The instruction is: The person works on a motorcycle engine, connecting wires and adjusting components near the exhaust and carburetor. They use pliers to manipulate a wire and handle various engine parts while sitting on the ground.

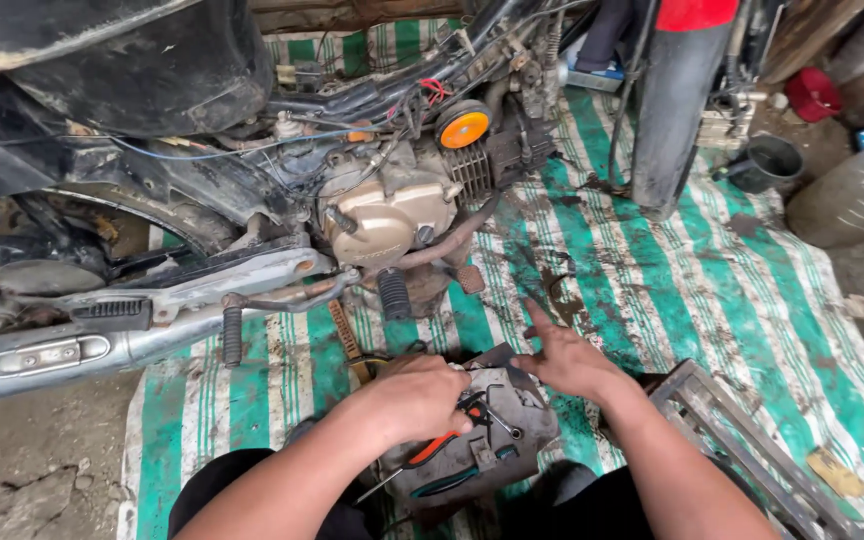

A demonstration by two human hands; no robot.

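From the head camera, the left hand (420, 395) is curled down with the knuckles up, its fingers closed over the top edge of a grey tool bag (482, 440) that lies on the mat directly under both hands. Whether it grips a tool or only the bag's rim cannot be told, since the fingertips are hidden. Just right of that hand, inside the bag, lies one pair of orange-handled pliers (435, 446), with a few smaller metal tools beside it (too jumbled to count).

The right hand (572, 360) is released and holds nothing: palm down, fingers spread, the index finger stretched forward and away from the body, the heel of the hand over the bag's far right corner. Both forearms come in from the bottom edge and converge over the bag.

Beyond the hands stands one motorcycle, its tan engine case (389, 215) ahead of the left hand, with one orange round reflector (464, 127) above it. Everything rests on one green-and-white striped tarp (712, 290). A metal frame (742, 440) lies just right of the right forearm.
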